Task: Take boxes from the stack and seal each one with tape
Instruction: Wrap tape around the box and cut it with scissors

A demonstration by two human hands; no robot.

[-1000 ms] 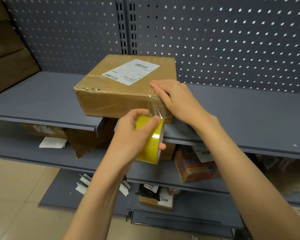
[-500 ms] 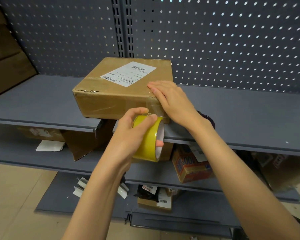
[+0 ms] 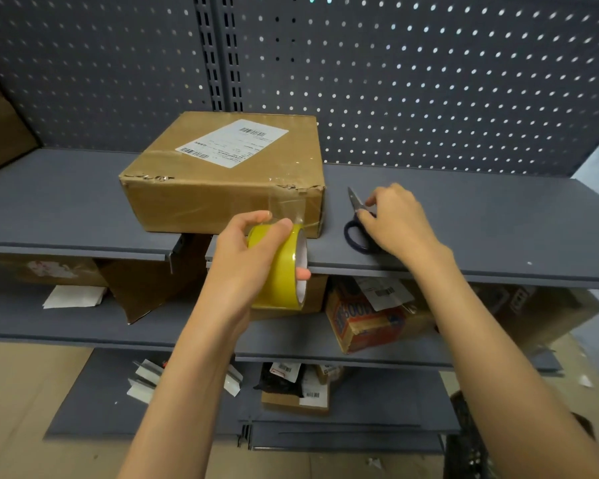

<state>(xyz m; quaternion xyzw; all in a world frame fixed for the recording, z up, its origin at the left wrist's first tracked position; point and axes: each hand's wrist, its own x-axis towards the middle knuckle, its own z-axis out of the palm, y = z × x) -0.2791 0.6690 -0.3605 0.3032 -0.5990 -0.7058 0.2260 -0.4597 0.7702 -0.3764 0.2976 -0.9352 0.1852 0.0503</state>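
The closed cardboard box, contents hidden, sits on the shelf just beyond the left hand gripping the yellow tape roll, clear tape stretched to its torn corner, while the right hand curls onto scissors.

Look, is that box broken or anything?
A bit. The cardboard box has torn, ragged cardboard along its top front edge, near both front corners. Clear tape runs from that worn right corner down to the tape roll.

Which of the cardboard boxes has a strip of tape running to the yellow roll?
The box on the top shelf with the white label: clear tape joins its front right corner to the tape roll gripped by the left hand.
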